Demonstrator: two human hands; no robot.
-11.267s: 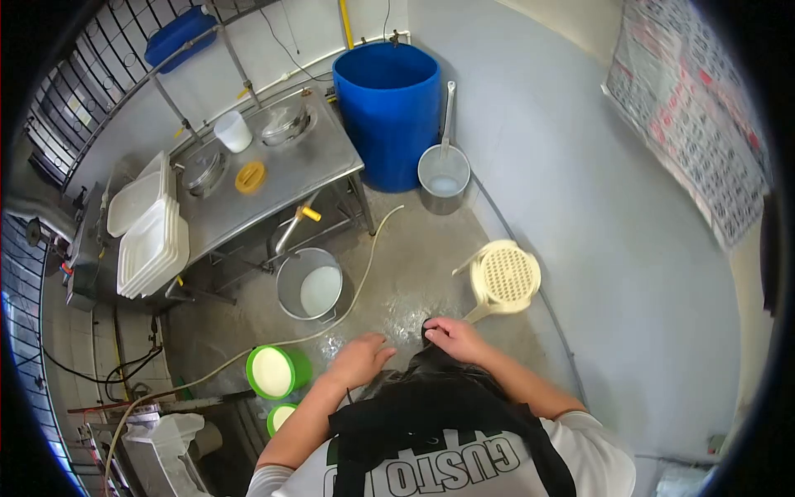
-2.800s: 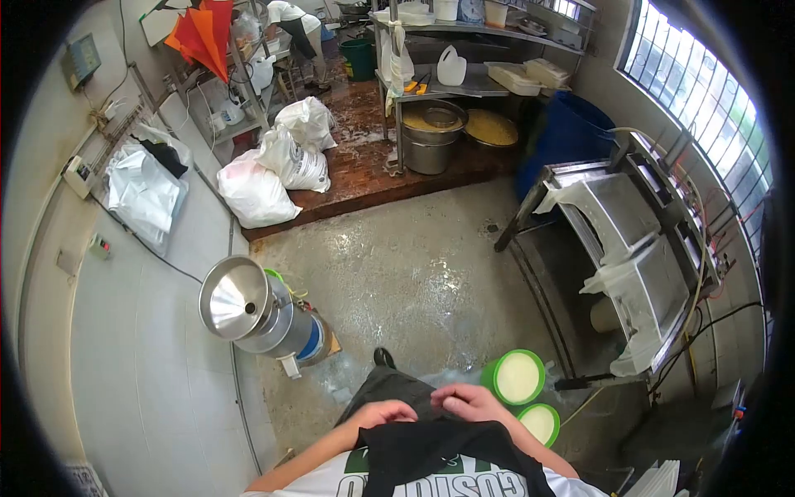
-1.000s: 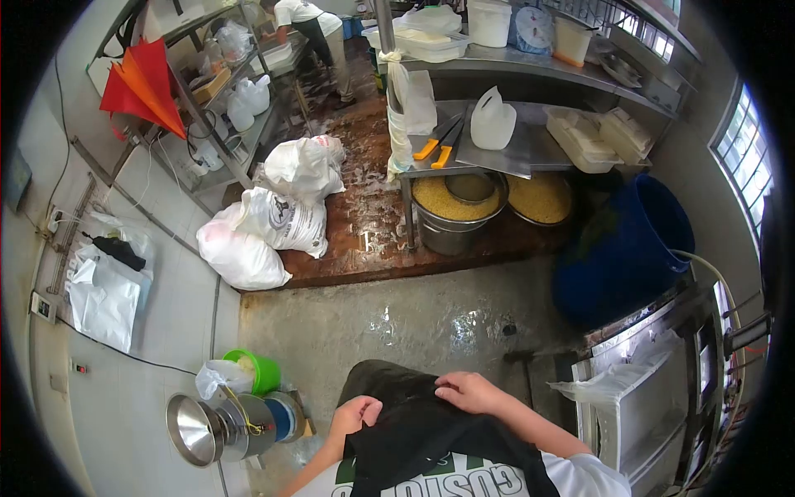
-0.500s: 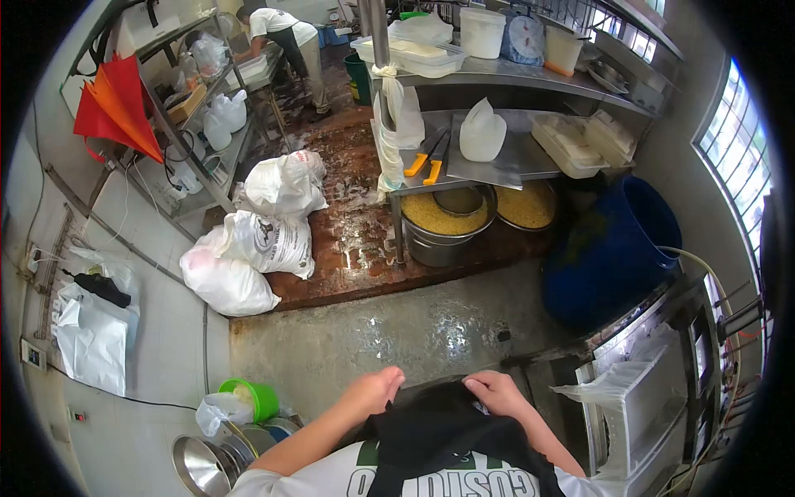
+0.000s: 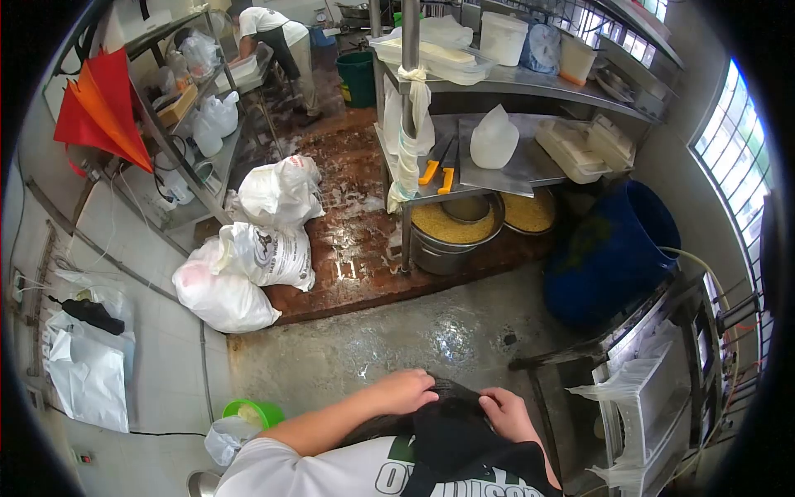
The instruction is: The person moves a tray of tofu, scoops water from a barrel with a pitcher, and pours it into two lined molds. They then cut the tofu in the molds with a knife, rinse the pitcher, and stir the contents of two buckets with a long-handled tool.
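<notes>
A black apron (image 5: 454, 435) hangs over the front of my white printed shirt. My left hand (image 5: 407, 392) is closed on its upper edge, fingers curled inward. On the other side, my right hand (image 5: 505, 414) pinches the same dark cloth, with the thumb on top. A short span of fabric lies between the two hands. Its lower part is hidden under my forearms and body. Beneath the hands is the wet concrete floor (image 5: 373, 352).
White sacks (image 5: 228, 286) rest at the left on a raised brick floor edge. Ahead stands a metal shelf (image 5: 414, 196) with orange-handled knives (image 5: 437, 171) and pots of yellow grain (image 5: 451, 224) beneath. A blue barrel (image 5: 609, 257) leans right. Another person (image 5: 277, 41) bends over a far table.
My head view has turned slightly left, and my torso appears farther right. The left hand has come nearer the right hand, both still on the apron.
</notes>
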